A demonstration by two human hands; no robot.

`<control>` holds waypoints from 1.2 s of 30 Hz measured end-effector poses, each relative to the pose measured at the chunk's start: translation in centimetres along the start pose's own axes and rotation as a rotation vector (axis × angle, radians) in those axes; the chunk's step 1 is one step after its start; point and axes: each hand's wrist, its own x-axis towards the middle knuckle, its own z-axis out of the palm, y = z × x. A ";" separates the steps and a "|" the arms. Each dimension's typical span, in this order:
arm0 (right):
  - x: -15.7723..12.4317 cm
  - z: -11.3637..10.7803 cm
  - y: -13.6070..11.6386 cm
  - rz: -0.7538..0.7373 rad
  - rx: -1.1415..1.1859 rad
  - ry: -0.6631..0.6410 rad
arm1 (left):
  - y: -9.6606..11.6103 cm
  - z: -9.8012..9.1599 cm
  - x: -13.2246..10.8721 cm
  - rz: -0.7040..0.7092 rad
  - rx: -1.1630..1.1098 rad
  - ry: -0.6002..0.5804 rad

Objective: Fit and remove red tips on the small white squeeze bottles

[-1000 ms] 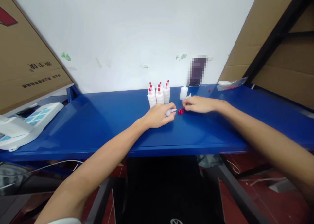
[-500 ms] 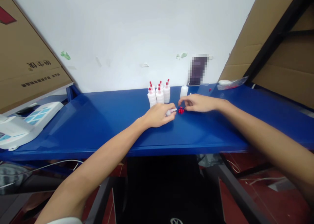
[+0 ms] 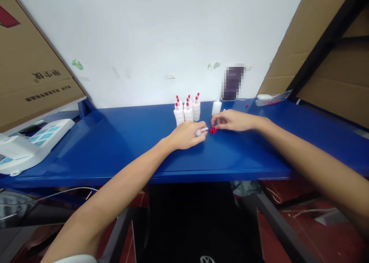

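My left hand (image 3: 188, 135) is closed around a white nozzle piece (image 3: 201, 131), its thin tip pointing right; whatever lies inside the palm is hidden. Just to the right, a small pile of red tip caps (image 3: 213, 130) lies on the blue table. My right hand (image 3: 227, 120) comes in over the pile with thumb and index finger pinched at a red cap on its top edge. Behind my left hand stands a group of white squeeze bottles (image 3: 196, 111) with red-capped nozzles. A white bottle without a red tip (image 3: 216, 108) stands behind my right hand's fingers.
A phone-like dark panel (image 3: 233, 82), blurred out, leans on the white wall. A clear plastic bag (image 3: 273, 98) and one stray red cap (image 3: 247, 105) lie at the back right. On the left sits a white device with blue panels (image 3: 43, 138). Cardboard flanks both sides.
My right hand's thumb and index finger have drawn together at the red caps. My left hand keeps its place with the white nozzle piece.
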 end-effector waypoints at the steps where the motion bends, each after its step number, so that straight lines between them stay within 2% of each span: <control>1: 0.0 0.0 -0.1 -0.009 0.000 0.000 | 0.0 0.0 0.0 0.001 0.001 -0.002; 6: -0.1 0.0 -0.3 -0.037 -0.001 -0.005 | 0.0 0.0 0.0 0.007 -0.001 0.000; 14: -0.4 -0.3 -0.6 0.041 -0.072 0.002 | 0.0 0.1 0.0 0.012 0.017 0.001; 23: -0.5 -0.6 -0.6 0.041 -0.112 0.004 | 0.0 0.1 0.0 0.005 0.000 0.000; 30: -0.5 -0.5 -1.0 -0.045 -0.127 0.009 | 0.0 0.1 0.0 -0.007 0.010 -0.001; 36: -0.5 -0.5 -1.3 -0.052 -0.142 0.026 | 0.1 0.0 0.0 -0.009 0.000 -0.007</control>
